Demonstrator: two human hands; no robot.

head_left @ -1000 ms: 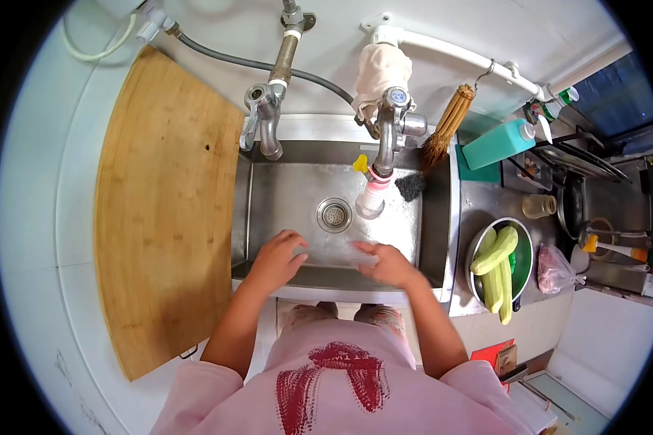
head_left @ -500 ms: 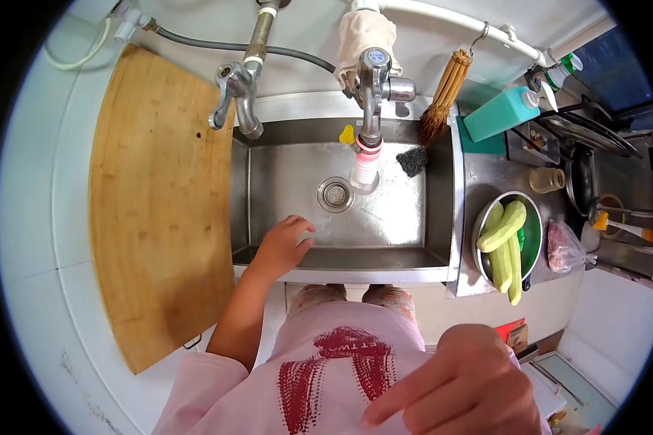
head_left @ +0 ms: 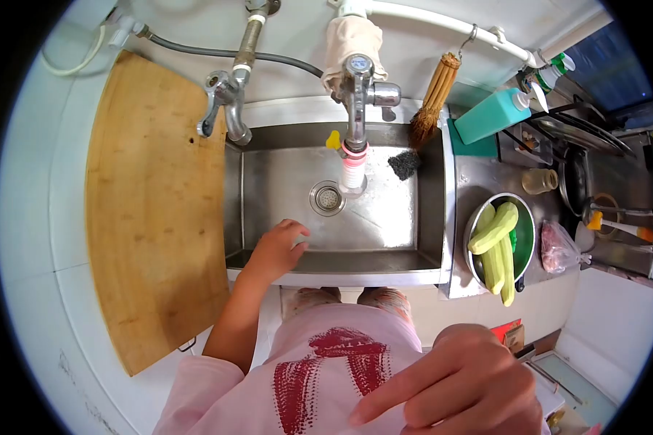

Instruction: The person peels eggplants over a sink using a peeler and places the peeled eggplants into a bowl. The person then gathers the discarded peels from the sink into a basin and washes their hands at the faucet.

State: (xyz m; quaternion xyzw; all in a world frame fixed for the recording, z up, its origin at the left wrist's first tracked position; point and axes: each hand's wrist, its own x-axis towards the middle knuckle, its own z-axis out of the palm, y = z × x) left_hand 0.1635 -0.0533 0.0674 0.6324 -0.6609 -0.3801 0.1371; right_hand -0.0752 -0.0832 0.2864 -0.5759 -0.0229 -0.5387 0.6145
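My left hand [head_left: 279, 249] hovers over the front left part of the steel sink [head_left: 268, 174], its fingers loosely curved and apart, with nothing in it. Close to the camera, at the lower right, my right hand [head_left: 457, 384] is raised before the pink shirt [head_left: 326, 341]. Its index finger stretches out and the other fingers are bent; no object shows in it. The faucet [head_left: 356, 109] with a pink and white nozzle [head_left: 353, 172] hangs over the sink near the drain [head_left: 327, 198]. A black scouring pad [head_left: 404, 165] lies at the sink's back right.
A wooden board [head_left: 156, 210] stands left of the sink. To the right are a bowl [head_left: 533, 246] of peeled green vegetables [head_left: 495, 228], a teal bottle [head_left: 492, 116], a jar [head_left: 539, 180] and a plastic bag [head_left: 559, 248]. A bamboo brush [head_left: 437, 90] hangs behind.
My right hand has left the sink and risen close to the camera at the lower right. My left hand has stayed over the sink. The view has shifted slightly.
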